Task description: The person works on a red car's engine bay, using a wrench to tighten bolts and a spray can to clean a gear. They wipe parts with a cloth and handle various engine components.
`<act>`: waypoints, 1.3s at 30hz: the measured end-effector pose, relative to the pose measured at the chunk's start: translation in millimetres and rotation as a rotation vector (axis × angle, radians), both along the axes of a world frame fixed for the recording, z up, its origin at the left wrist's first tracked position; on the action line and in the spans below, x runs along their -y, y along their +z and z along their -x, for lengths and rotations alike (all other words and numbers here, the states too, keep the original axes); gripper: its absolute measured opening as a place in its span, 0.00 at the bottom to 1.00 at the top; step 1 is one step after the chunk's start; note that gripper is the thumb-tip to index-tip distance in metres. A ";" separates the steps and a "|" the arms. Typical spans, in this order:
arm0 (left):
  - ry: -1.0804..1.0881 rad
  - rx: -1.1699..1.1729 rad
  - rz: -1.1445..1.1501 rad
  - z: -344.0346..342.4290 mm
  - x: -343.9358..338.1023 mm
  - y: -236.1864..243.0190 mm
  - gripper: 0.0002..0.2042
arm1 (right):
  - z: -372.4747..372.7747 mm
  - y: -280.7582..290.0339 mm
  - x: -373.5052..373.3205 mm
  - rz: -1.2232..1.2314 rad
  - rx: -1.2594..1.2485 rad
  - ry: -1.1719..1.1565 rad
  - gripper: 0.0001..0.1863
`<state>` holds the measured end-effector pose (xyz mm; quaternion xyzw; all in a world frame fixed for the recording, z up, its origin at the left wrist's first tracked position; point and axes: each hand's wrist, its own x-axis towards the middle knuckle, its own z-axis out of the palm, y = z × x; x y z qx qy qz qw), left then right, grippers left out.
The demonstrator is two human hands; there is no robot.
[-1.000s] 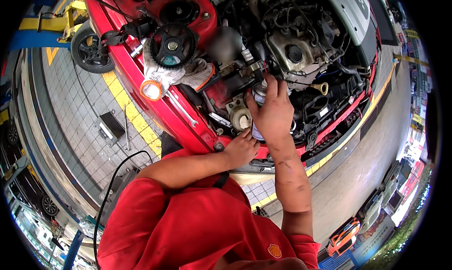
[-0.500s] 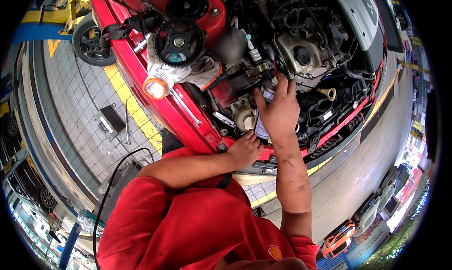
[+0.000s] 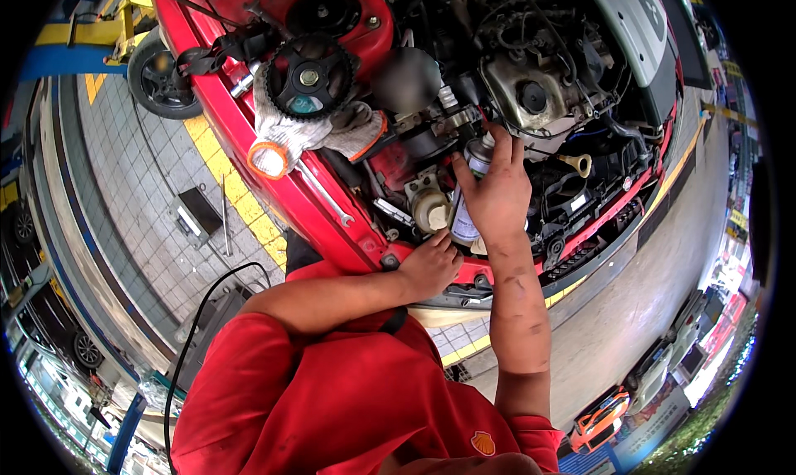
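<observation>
My right hand [image 3: 497, 195] is wrapped round an upright spray can [image 3: 464, 218] with a pale purple label, its forefinger at the top. A thin red straw [image 3: 483, 113] sticks out from the nozzle toward the engine. Below the can, my left hand [image 3: 429, 266] rests on the red front edge of the car, fingers loosely bent, with nothing visible in it. Beside its fingertips stands a yellowed reservoir [image 3: 429, 208] with a pale cap. The metal engine cover [image 3: 518, 85] lies just beyond my right hand.
On the red fender [image 3: 332, 226] lie an open-ended wrench [image 3: 326, 191] and white knit gloves [image 3: 282, 135] with orange cuffs. A black toothed pulley [image 3: 308, 79] sits on the gloves. A detached wheel [image 3: 162, 75] and a dark flat box [image 3: 199, 210] are on the tiled floor.
The view has shifted very slightly. Both hands and the spray can stay almost where they were.
</observation>
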<state>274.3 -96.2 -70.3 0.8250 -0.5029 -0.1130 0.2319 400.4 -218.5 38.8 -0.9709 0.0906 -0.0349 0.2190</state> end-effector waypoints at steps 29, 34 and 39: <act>-0.064 -0.090 -0.105 -0.5 1.6 1.4 0.21 | -1.5 -13.2 7.3 0.054 -0.116 0.056 0.31; -0.055 -0.093 -0.093 0.2 1.6 1.0 0.21 | -2.5 -14.6 6.4 0.069 -0.134 0.061 0.30; -0.041 -0.101 -0.071 2.3 1.7 -1.2 0.20 | -2.3 -15.9 6.2 0.079 -0.115 0.068 0.30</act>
